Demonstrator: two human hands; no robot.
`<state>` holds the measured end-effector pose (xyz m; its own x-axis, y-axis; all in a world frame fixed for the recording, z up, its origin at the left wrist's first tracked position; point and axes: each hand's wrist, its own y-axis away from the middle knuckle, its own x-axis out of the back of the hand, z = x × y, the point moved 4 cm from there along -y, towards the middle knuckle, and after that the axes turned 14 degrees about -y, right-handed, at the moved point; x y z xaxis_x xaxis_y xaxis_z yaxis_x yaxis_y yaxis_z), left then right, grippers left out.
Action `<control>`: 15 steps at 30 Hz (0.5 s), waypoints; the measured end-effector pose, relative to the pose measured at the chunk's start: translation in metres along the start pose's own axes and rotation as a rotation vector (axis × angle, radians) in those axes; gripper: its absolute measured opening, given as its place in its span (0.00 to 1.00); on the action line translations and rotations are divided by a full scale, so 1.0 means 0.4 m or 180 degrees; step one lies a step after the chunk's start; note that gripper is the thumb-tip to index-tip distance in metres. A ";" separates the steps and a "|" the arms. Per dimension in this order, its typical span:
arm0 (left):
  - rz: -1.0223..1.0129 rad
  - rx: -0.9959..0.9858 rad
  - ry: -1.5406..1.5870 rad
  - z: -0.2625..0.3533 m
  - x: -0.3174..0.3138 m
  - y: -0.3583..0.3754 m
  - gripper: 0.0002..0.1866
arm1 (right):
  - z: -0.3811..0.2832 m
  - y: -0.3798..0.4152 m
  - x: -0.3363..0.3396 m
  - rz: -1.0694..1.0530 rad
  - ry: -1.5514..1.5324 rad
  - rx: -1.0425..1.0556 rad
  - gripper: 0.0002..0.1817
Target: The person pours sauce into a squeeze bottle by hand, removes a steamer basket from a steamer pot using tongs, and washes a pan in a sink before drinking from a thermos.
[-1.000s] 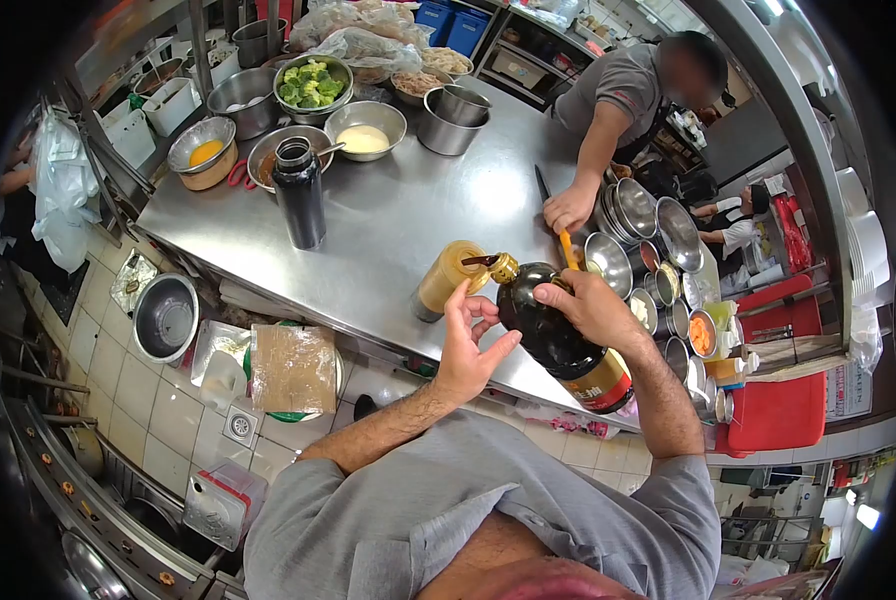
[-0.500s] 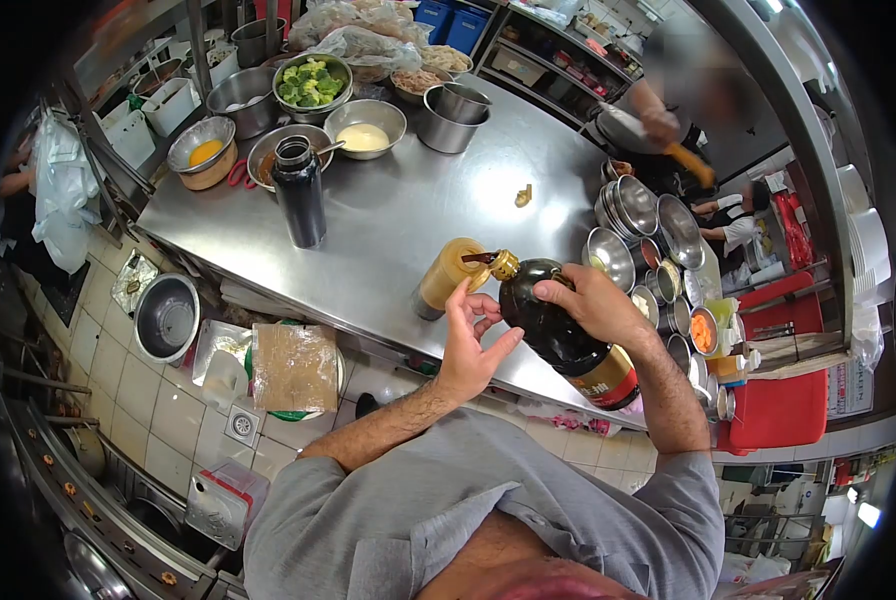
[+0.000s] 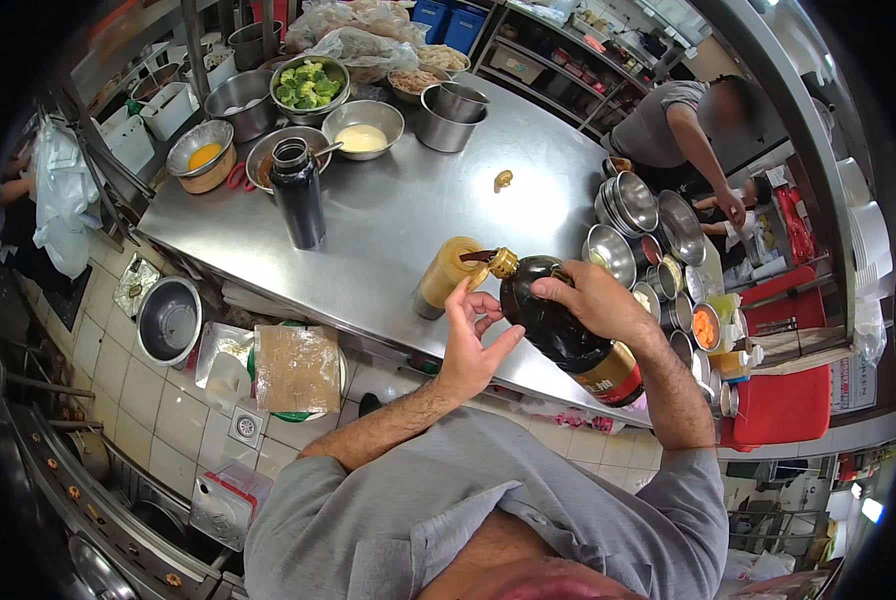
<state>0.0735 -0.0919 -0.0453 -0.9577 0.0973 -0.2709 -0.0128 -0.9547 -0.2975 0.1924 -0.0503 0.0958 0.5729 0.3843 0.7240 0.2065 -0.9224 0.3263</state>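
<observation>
Head view: right hand (image 3: 593,300) gripped the dark bottle (image 3: 558,330), tipped over the squeeze bottle (image 3: 446,275) at the bench (image 3: 398,230) edge. Left hand (image 3: 468,345), fingers loosely spread, steadied the spout. A wobble could spill sauce onto the floor.

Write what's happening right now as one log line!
right hand: tilts dark bottle | left hand: steadies yellow bottle | spout over yellow bottle's mouth | steel table

Open steel lies across the middle of the table (image 3: 408,220) — only a small scrap (image 3: 503,179) on it. The black flask (image 3: 297,193) blocks centre-left; bowls (image 3: 298,110) crowd the upper left, stacked tins (image 3: 648,250) line the right edge.
</observation>
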 end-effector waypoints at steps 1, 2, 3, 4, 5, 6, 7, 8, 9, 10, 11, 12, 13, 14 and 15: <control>-0.0003 0.0003 -0.0018 0.001 0.000 0.000 0.43 | 0.002 0.000 0.000 0.0000 -0.0005 -0.0004 0.28; -0.0006 0.0008 -0.0018 0.000 0.000 0.000 0.43 | 0.003 -0.001 0.001 0.0009 0.0028 0.0009 0.28; -0.0006 0.0021 -0.0033 -0.001 -0.001 0.001 0.43 | 0.004 -0.001 0.001 0.0016 0.0062 0.0022 0.28; -0.0005 0.0033 -0.0048 -0.003 -0.001 0.001 0.43 | 0.005 -0.001 0.000 0.0013 0.0060 0.0018 0.28; -0.0003 0.0036 -0.0049 -0.004 -0.001 0.001 0.43 | 0.004 -0.001 0.000 0.0011 0.0080 0.0018 0.27; 0.0001 0.0017 -0.0025 -0.004 0.000 0.001 0.43 | 0.002 -0.001 0.000 0.0010 0.0100 0.0019 0.27; 0.0006 -0.0003 -0.0001 -0.004 0.000 0.001 0.43 | 0.001 -0.002 0.000 0.0006 0.0100 0.0018 0.27; 0.0008 0.0002 0.0000 -0.005 0.000 0.000 0.43 | -0.001 -0.002 0.000 -0.0005 0.0078 0.0009 0.27; 0.0008 0.0008 -0.0030 -0.005 0.001 0.001 0.43 | -0.003 0.000 -0.001 -0.0019 0.0055 -0.0004 0.27; 0.0007 0.0013 -0.0060 -0.005 0.001 0.002 0.43 | -0.008 0.002 -0.001 -0.0025 0.0053 -0.0010 0.27; 0.0008 0.0013 -0.0060 -0.005 0.001 0.002 0.43 | -0.015 0.003 0.000 -0.0044 0.0061 -0.0055 0.25; 0.0015 -0.0001 -0.0041 -0.005 0.000 0.002 0.43 | -0.018 0.004 0.000 -0.0061 0.0069 -0.0099 0.24; 0.0020 -0.0014 -0.0022 -0.004 0.000 0.003 0.43 | -0.018 0.004 0.000 -0.0058 0.0069 -0.0099 0.24; 0.0018 -0.0014 -0.0021 -0.005 -0.001 0.003 0.43 | -0.018 0.004 0.000 -0.0055 0.0079 -0.0073 0.24; 0.0020 -0.0020 -0.0019 -0.005 -0.001 0.002 0.43 | -0.017 0.002 0.000 -0.0050 0.0091 -0.0043 0.24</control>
<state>0.0743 -0.0923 -0.0474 -0.9595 0.0894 -0.2673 -0.0049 -0.9535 -0.3015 0.1871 -0.0509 0.1004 0.5468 0.3999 0.7356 0.2045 -0.9158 0.3457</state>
